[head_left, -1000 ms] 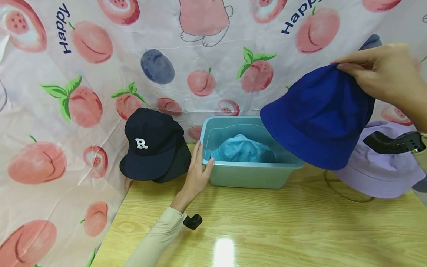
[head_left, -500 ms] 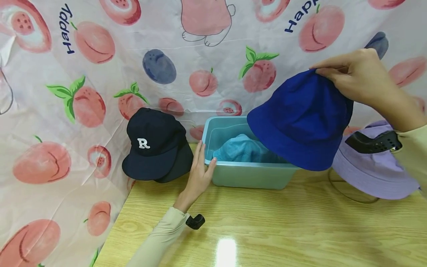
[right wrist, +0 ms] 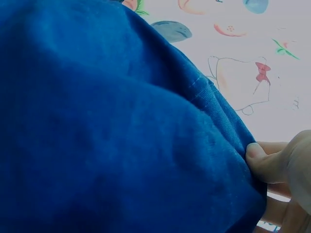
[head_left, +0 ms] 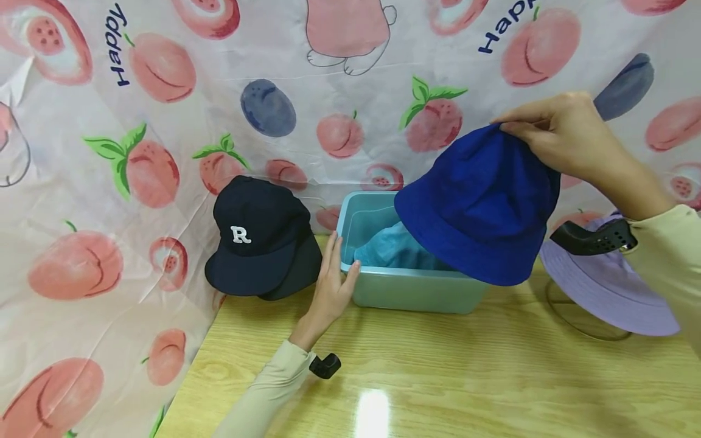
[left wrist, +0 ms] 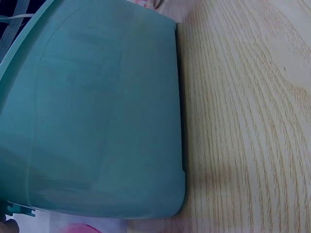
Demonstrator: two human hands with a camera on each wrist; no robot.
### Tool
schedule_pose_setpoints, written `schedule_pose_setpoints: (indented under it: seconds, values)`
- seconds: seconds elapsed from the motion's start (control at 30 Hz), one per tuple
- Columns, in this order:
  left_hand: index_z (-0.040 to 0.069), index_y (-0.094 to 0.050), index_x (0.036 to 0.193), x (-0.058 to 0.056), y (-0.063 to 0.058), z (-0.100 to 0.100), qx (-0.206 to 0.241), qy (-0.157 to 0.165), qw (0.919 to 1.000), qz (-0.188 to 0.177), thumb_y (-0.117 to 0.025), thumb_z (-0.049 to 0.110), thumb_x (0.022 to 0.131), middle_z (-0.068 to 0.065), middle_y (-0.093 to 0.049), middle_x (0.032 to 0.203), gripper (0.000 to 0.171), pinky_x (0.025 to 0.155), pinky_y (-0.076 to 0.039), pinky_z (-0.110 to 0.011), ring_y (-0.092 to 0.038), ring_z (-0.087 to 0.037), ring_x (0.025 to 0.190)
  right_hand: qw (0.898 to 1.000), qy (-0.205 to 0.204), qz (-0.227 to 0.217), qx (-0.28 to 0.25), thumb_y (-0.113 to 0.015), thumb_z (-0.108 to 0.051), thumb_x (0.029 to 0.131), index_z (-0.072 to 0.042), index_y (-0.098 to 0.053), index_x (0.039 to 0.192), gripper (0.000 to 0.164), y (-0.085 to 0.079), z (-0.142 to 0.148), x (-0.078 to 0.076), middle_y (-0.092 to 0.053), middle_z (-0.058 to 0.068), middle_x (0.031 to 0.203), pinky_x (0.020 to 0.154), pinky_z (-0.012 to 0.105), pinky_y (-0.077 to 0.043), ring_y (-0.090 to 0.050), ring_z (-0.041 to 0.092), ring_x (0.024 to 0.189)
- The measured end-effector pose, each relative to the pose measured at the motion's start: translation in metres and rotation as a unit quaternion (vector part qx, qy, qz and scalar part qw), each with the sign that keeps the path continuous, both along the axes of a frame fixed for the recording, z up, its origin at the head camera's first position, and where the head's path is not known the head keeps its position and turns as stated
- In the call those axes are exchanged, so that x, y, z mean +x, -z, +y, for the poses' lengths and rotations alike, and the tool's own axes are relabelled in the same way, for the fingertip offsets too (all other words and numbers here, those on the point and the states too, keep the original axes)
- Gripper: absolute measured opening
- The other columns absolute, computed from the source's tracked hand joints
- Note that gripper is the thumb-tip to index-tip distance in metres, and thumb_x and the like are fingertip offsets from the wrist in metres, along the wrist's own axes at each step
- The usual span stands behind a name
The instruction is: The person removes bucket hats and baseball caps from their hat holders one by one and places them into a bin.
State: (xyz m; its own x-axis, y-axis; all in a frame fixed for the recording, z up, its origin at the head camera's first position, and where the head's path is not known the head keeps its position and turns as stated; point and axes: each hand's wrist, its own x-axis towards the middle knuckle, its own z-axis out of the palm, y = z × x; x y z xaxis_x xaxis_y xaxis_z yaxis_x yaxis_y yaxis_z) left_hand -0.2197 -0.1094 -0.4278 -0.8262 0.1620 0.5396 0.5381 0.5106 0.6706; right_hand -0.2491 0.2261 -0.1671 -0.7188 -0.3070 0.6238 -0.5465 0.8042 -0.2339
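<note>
My right hand (head_left: 564, 134) pinches the crown of a royal blue bucket hat (head_left: 482, 207) between thumb and fingers. The hat hangs brim down and overlaps the right part of a teal plastic bin (head_left: 416, 292) in the head view. Inside the bin lies a light blue cloth hat (head_left: 397, 249), partly hidden by the bucket hat. My left hand (head_left: 331, 286) rests with straight fingers against the bin's left end. In the left wrist view the bin's wall (left wrist: 107, 111) fills much of the picture. The right wrist view shows my thumb (right wrist: 262, 160) pressed on the blue fabric (right wrist: 121, 136).
A black cap (head_left: 263, 237) with a white R stands left of the bin, with a dark hat part behind it. On the right a lilac bucket hat (head_left: 608, 292) sits over a wire stand (head_left: 586, 331). A fruit-print cloth (head_left: 219, 97) hangs behind the wooden table (head_left: 465, 377).
My right hand has carried the blue bucket hat leftward and slightly down, so it covers more of the bin. The left hand stays at the bin's end. The whole view shifts slightly.
</note>
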Motion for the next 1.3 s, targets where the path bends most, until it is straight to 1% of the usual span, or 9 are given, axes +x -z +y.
schedule_pose_setpoints:
  seconds: [0.03,0.13,0.4,0.5,0.57,0.67,0.97,1.13,1.3]
  values:
    - [-0.002,-0.023,0.148,0.0,0.0,0.0,-0.001,0.001,1.0,0.001,-0.045,0.035,0.1,-0.007,-0.011,0.157,0.065,0.108,-0.025,-0.048,-0.018,-0.022,0.141,1.0,-0.002,-0.003,-0.001,-0.067,-0.011,0.088,-0.006,-0.076,0.096,0.013,0.001,-0.002,-0.001,-0.072,0.011,0.087,0.063,0.004,-0.034,-0.043,-0.027,0.067]
    - [-0.001,-0.023,0.148,-0.001,0.0,0.0,-0.005,0.001,1.0,-0.002,-0.045,0.035,0.1,-0.007,-0.011,0.157,0.065,0.109,-0.025,-0.048,-0.017,-0.022,0.142,1.0,-0.006,-0.014,0.002,-0.066,-0.009,0.088,-0.005,-0.076,0.098,0.014,0.001,-0.007,-0.003,-0.071,0.016,0.09,0.063,0.004,-0.035,-0.042,-0.028,0.068]
    - [-0.001,-0.022,0.149,0.0,-0.002,-0.001,-0.007,0.001,0.9999,-0.011,-0.044,0.037,0.1,-0.007,-0.01,0.157,0.065,0.109,-0.025,-0.047,-0.016,-0.02,0.142,0.999,-0.01,-0.034,0.005,-0.066,-0.011,0.088,-0.007,-0.076,0.1,0.016,0.006,-0.023,-0.01,-0.071,0.015,0.091,0.06,0.007,-0.034,-0.041,-0.025,0.067]
    - [-0.001,-0.022,0.148,0.0,-0.003,-0.001,-0.008,0.004,0.9999,-0.013,-0.043,0.038,0.1,-0.008,-0.011,0.157,0.066,0.109,-0.024,-0.047,-0.016,-0.02,0.142,0.999,-0.016,-0.048,0.003,-0.064,-0.011,0.09,-0.007,-0.076,0.102,0.017,0.01,-0.029,-0.013,-0.071,0.015,0.095,0.063,0.005,-0.035,-0.055,-0.01,0.076]
    - [0.0,-0.022,0.149,0.001,-0.003,-0.001,-0.009,0.003,0.9999,-0.012,-0.043,0.038,0.1,-0.01,-0.011,0.157,0.065,0.109,-0.024,-0.047,-0.016,-0.02,0.142,0.998,-0.021,-0.059,0.003,-0.063,-0.012,0.091,-0.006,-0.075,0.103,0.018,0.012,-0.033,-0.015,-0.071,0.015,0.096,0.064,0.005,-0.035,-0.064,0.007,0.083]
    - [0.001,-0.022,0.149,0.001,-0.003,-0.002,-0.008,0.002,0.9999,-0.011,-0.043,0.037,0.1,-0.011,-0.013,0.157,0.064,0.109,-0.024,-0.047,-0.017,-0.02,0.142,0.997,-0.032,-0.075,0.004,-0.061,-0.011,0.092,-0.006,-0.074,0.105,0.019,0.016,-0.039,-0.019,-0.07,0.016,0.097,0.065,0.004,-0.034,-0.066,0.029,0.09]
    - [-0.002,-0.023,0.148,0.0,-0.003,-0.001,-0.012,-0.005,0.9999,-0.004,-0.045,0.033,0.1,-0.012,-0.013,0.156,0.063,0.109,-0.025,-0.046,-0.018,-0.021,0.141,0.994,-0.062,-0.087,0.003,-0.062,-0.008,0.091,-0.003,-0.074,0.103,0.018,0.028,-0.048,-0.035,-0.07,0.016,0.097,0.065,0.005,-0.037,-0.066,0.027,0.087]
    - [0.0,-0.022,0.149,0.0,-0.003,-0.001,-0.014,-0.007,0.9999,-0.004,-0.044,0.035,0.1,-0.011,-0.013,0.156,0.064,0.11,-0.024,-0.045,-0.018,-0.021,0.141,0.991,-0.058,-0.12,-0.005,-0.061,-0.008,0.091,-0.003,-0.074,0.104,0.019,0.034,-0.05,-0.044,-0.07,0.017,0.099,0.07,0.014,-0.046,-0.066,0.028,0.09]
    - [-0.001,-0.022,0.148,-0.001,-0.002,-0.001,-0.016,-0.01,0.9998,-0.003,-0.044,0.035,0.1,-0.009,-0.012,0.157,0.064,0.11,-0.024,-0.045,-0.018,-0.021,0.141,0.989,-0.059,-0.132,-0.006,-0.06,-0.007,0.092,-0.001,-0.073,0.105,0.019,0.041,-0.052,-0.054,-0.069,0.019,0.099,0.08,0.04,-0.051,-0.064,0.029,0.091]
